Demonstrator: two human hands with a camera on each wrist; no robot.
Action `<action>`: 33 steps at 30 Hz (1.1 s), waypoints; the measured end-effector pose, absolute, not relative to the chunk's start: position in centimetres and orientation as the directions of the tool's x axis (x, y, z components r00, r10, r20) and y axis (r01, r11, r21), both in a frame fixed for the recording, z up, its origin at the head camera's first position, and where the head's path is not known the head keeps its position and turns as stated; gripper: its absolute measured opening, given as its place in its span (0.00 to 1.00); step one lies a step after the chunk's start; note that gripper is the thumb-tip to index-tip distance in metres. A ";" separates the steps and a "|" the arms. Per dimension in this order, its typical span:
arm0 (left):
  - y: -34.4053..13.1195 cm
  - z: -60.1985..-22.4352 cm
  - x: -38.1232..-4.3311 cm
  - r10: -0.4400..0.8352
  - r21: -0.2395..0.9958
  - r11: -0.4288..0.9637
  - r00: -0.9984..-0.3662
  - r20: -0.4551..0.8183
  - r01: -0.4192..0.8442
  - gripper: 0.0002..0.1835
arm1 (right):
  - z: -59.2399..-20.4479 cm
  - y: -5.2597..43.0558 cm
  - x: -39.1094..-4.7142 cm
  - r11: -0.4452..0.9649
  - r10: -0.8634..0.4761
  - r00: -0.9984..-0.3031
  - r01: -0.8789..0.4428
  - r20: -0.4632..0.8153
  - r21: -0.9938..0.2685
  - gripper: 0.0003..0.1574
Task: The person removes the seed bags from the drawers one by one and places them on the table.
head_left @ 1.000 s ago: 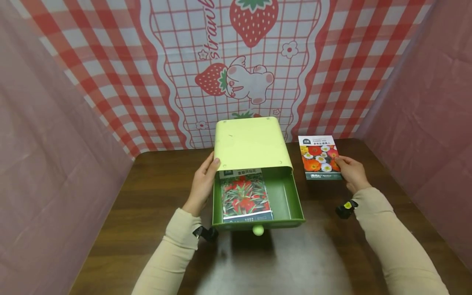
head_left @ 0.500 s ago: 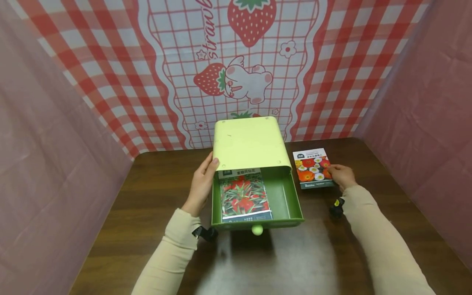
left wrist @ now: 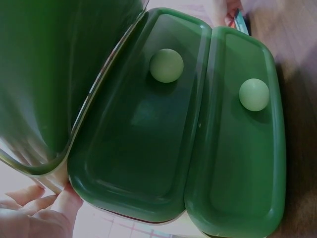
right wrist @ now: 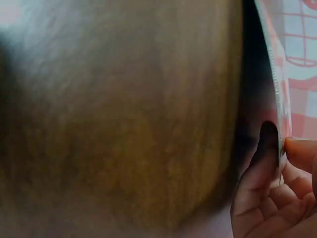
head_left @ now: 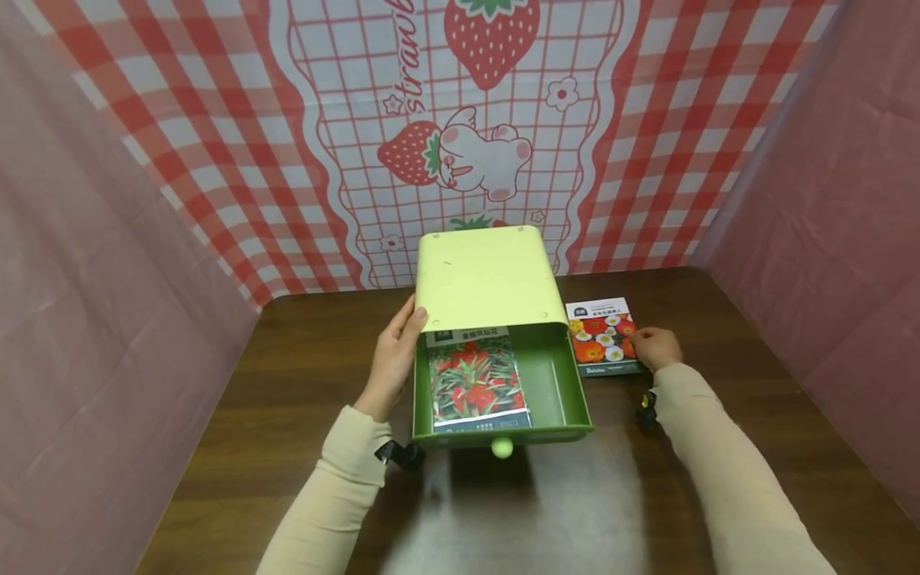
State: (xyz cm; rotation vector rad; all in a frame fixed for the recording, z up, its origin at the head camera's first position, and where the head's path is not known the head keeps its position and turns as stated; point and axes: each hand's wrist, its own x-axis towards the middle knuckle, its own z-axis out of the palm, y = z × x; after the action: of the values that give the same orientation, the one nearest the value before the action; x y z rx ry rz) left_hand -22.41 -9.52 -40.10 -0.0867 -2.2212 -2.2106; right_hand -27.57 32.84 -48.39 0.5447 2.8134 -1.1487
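Note:
A small drawer cabinet (head_left: 489,275) with a pale yellow-green shell stands at the back of the table. Its top drawer (head_left: 557,383) is pulled out, and a seed packet with red flowers (head_left: 477,383) lies in the left part of it. My left hand (head_left: 391,359) grips the cabinet's left side, thumb at the front edge. Right of the cabinet, my right hand (head_left: 657,349) pinches the right edge of a second seed packet (head_left: 602,339), printed with orange and white poppies. In the right wrist view, thumb and fingers hold this packet (right wrist: 278,99) edge-on above the table.
Two closed green drawers with round knobs (left wrist: 166,65) show below the open one in the left wrist view. A red checked strawberry cloth (head_left: 489,160) hangs behind the brown wooden table (head_left: 287,415). Pink cloth (head_left: 812,200) borders both sides.
The right hand has brought the poppy seed packet left and nearer, lower down, close beside the cabinet. The left hand, cabinet and open drawer have stayed in place.

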 end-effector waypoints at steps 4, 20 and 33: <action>-9.6 -40.1 -22.5 0.039 0.999 0.003 -0.998 0.047 0.047 0.33 | -48.5 32.7 -27.6 0.724 0.300 -0.942 0.328 -0.152 -0.607 0.28; -9.6 -40.0 -22.4 0.048 0.999 0.002 -0.998 0.048 0.048 0.34 | -48.7 30.3 -28.3 0.804 0.273 -0.957 0.284 -0.100 -0.523 0.29; -9.6 -40.0 -22.4 0.050 0.999 0.005 -0.998 0.046 0.046 0.34 | -49.4 29.9 -28.8 0.837 0.292 -0.952 0.300 -0.089 -0.458 0.32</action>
State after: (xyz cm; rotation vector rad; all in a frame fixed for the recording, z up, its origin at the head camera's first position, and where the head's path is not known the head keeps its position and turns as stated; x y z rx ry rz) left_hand -22.38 -9.55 -40.04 -0.1062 -2.2293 -2.2150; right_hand -28.79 29.95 -49.38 0.4828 2.9964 -0.7501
